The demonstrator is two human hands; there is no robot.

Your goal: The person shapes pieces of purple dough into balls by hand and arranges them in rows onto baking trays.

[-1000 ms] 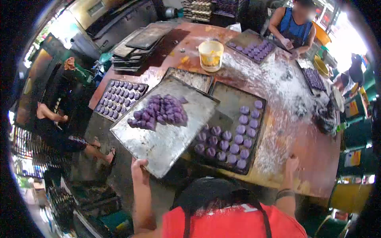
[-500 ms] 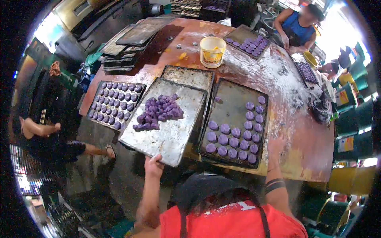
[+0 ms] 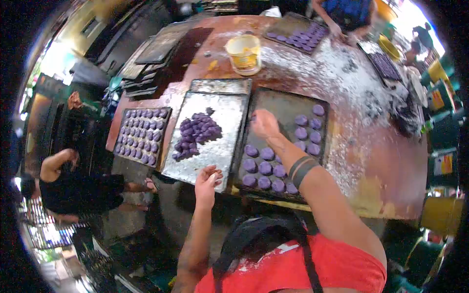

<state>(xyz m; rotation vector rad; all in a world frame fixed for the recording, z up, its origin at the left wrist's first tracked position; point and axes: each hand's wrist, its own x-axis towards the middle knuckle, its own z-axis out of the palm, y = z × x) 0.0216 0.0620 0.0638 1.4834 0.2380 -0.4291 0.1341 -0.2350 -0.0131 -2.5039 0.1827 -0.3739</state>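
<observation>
My left hand [image 3: 209, 180] is off the silver tray [image 3: 227, 146], just above its front edge, with fingers loosely curled, apart and holding nothing. A heap of small purple dough pieces [image 3: 198, 131] lies on that tray. My right hand [image 3: 265, 124] reaches over the left side of the dark baking tray [image 3: 288, 105]. Its fingers are closed at a small purple dough piece [image 3: 253, 117], only partly visible. Flattened purple dough rounds [image 3: 265, 168] stand in rows on the dark tray, some hidden by my right forearm.
A tray of purple dough balls [image 3: 141, 134] sits at the left. Stacked trays [image 3: 159, 49] and a yellow-labelled bucket [image 3: 243, 53] stand behind. Flour [image 3: 342, 73] covers the table's right side. A co-worker [image 3: 344, 19] is at the far side; another person [image 3: 83, 190] is at left.
My left hand has let go of the silver tray, which now lies straighter beside the dark tray. My right hand has moved left from the table's edge to the small dough piece.
</observation>
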